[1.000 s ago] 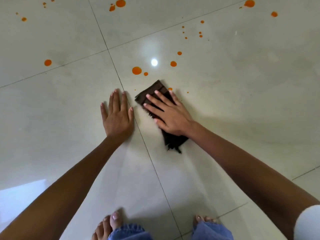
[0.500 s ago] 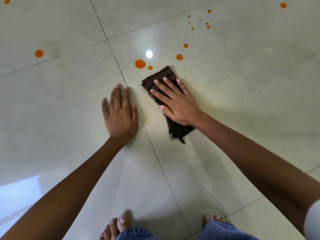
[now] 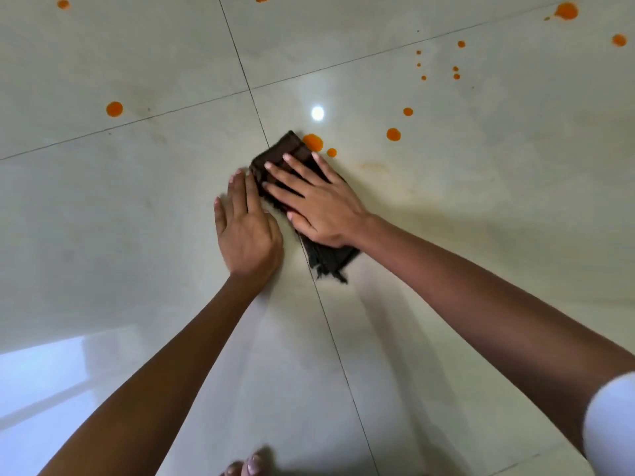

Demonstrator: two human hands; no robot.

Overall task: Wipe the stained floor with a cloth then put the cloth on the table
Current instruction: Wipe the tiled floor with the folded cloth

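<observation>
A folded dark brown cloth (image 3: 329, 259) with a frayed near end lies on the glossy pale tiled floor (image 3: 481, 214). My right hand (image 3: 319, 204) presses flat on it, fingers spread and pointing up-left. The cloth's far corner touches a large orange stain (image 3: 312, 142), with a smaller orange drop (image 3: 331, 152) just right of it. My left hand (image 3: 245, 231) rests flat on the floor right beside the cloth, fingertips touching its left edge. A faint orange smear (image 3: 374, 166) shows on the tile to the right of my right hand.
Orange drops are scattered over the floor: one at the left (image 3: 114, 108), several at the upper right (image 3: 393, 134) and far right (image 3: 566, 11). Dark grout lines cross near the cloth (image 3: 252, 89). My toes (image 3: 249, 466) show at the bottom edge.
My right hand has slid the cloth forward and to the left, up to the large orange stain and against my left hand. The small drops near the cloth's earlier spot are gone.
</observation>
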